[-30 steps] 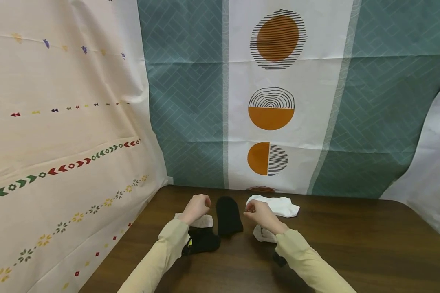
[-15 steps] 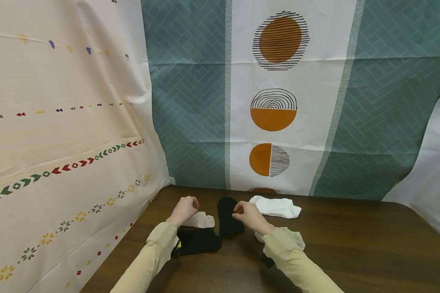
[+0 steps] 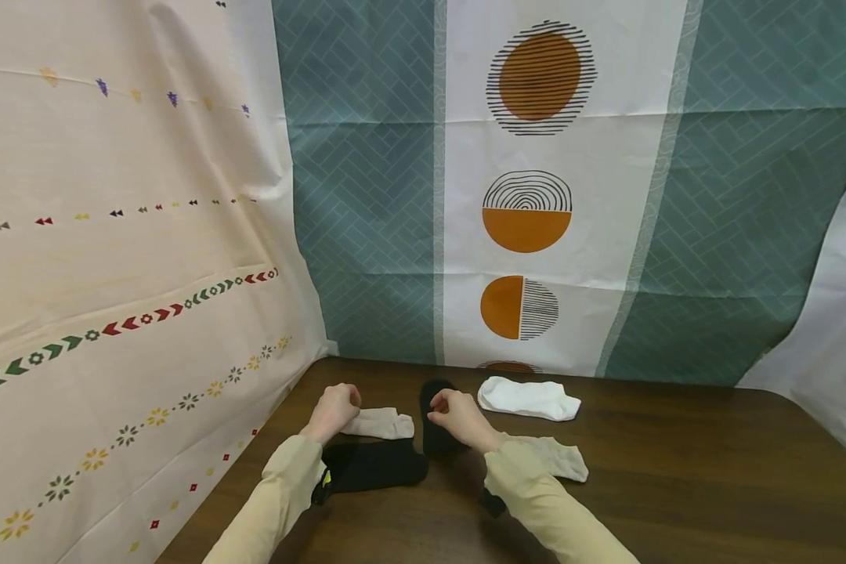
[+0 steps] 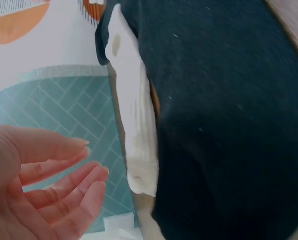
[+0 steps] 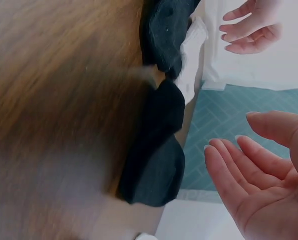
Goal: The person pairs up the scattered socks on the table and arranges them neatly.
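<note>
On brown table [image 3: 663, 478]: centre black sock [image 3: 439, 442] toward far edge; beige sock [image 3: 384, 424] toward far-left corner. Both look soft, light, floppy; I'd pinch one end. My left hand [image 3: 334, 412], right hand [image 3: 461, 421]: fingers loosely bent, tips parted, holding nothing.

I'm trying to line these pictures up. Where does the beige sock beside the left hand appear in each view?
Head: beige sock below centre, just right of the left hand.
Left wrist: beige sock left of centre, against the black sock.
Right wrist: beige sock near the top, right of centre.
Shared landmark: teal backdrop.
</note>
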`<state>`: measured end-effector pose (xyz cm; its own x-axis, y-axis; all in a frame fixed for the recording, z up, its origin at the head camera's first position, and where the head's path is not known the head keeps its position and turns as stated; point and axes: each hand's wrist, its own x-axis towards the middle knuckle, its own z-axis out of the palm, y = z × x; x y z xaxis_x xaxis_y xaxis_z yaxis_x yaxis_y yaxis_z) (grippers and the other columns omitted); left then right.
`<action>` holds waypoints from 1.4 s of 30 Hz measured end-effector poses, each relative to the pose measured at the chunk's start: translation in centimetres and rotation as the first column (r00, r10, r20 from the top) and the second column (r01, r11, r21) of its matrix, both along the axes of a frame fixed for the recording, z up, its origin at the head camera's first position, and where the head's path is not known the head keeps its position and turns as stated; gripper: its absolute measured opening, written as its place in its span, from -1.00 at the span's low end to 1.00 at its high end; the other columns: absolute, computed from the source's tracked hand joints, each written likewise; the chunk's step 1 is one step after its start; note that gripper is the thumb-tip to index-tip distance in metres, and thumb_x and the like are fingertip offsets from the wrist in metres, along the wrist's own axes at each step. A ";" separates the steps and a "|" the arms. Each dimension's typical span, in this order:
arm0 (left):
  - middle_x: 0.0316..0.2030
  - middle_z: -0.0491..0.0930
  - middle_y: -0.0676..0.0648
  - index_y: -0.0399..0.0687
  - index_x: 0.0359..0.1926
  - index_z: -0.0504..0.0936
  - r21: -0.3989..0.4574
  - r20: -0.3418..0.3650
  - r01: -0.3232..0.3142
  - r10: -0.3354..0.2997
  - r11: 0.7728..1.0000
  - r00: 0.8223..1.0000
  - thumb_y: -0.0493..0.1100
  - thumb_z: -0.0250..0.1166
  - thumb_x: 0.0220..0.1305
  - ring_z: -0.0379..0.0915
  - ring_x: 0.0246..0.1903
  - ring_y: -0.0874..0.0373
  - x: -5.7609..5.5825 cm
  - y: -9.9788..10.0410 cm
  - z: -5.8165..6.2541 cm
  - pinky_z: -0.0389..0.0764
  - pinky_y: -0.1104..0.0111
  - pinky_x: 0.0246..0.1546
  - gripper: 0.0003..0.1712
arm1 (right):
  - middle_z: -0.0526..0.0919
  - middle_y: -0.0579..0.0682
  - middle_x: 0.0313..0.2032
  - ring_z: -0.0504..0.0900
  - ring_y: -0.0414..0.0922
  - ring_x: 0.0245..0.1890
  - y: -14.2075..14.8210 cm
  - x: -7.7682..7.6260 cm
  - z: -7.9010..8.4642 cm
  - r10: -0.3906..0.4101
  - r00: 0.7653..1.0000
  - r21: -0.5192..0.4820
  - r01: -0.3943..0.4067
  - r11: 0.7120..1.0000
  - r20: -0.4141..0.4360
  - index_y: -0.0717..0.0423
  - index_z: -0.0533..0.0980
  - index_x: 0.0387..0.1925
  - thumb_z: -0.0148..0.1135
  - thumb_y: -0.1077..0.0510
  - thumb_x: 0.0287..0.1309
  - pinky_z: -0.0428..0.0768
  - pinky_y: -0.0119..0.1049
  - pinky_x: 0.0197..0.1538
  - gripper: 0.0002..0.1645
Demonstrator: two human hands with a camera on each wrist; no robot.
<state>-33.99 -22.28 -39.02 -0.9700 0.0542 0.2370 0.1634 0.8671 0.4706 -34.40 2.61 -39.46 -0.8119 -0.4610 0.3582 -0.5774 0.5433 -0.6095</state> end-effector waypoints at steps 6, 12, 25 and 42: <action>-0.56 0.45 -0.06 -0.22 -0.51 0.53 0.012 -0.002 -0.068 0.068 0.998 0.998 -0.42 0.16 -0.02 0.35 -0.60 0.07 0.4 -0.9 -0.2 0.39 0.24 -0.60 -0.93 | 0.57 0.01 -0.40 0.55 -0.08 -0.35 -1.3 -0.1 -0.4 0.008 0.999 0.001 -0.008 1.000 0.048 0.34 0.51 -0.26 0.24 0.28 0.04 0.49 -0.28 -0.28 -0.79; -0.58 0.44 -0.06 -0.21 -0.54 0.52 0.017 0.014 -0.105 0.105 0.994 0.994 -0.40 0.16 -0.02 0.34 -0.62 0.07 0.3 -1.5 -0.9 0.37 0.25 -0.64 -0.93 | 0.57 0.06 -0.35 0.55 -0.05 -0.30 -2.3 -0.3 -0.9 0.015 0.998 0.014 -0.016 1.000 0.060 0.37 0.49 -0.21 0.21 0.30 0.06 0.48 -0.26 -0.25 -0.76; -0.60 0.42 -0.06 -0.20 -0.57 0.46 0.001 0.025 -0.127 0.127 0.992 0.992 -0.35 0.18 0.02 0.34 -0.62 0.06 0.7 -2.5 -2.0 0.39 0.21 -0.60 -0.91 | 0.57 0.14 -0.34 0.54 0.01 -0.27 -4.0 -0.5 -1.6 0.028 0.998 0.036 -0.030 0.999 0.062 0.42 0.46 -0.19 0.21 0.32 0.04 0.47 -0.20 -0.22 -0.72; -0.61 0.42 -0.08 -0.23 -0.54 0.43 0.035 0.029 -0.130 0.129 0.991 0.991 -0.31 0.21 -0.04 0.32 -0.62 0.04 -0.1 -2.8 -2.8 0.37 0.21 -0.58 -0.89 | 0.56 0.22 -0.25 0.53 -0.02 -0.28 -5.3 -0.5 -3.0 0.009 1.000 0.163 -0.004 0.987 -0.025 0.47 0.45 -0.16 0.22 0.33 -0.12 0.45 -0.26 -0.20 -0.60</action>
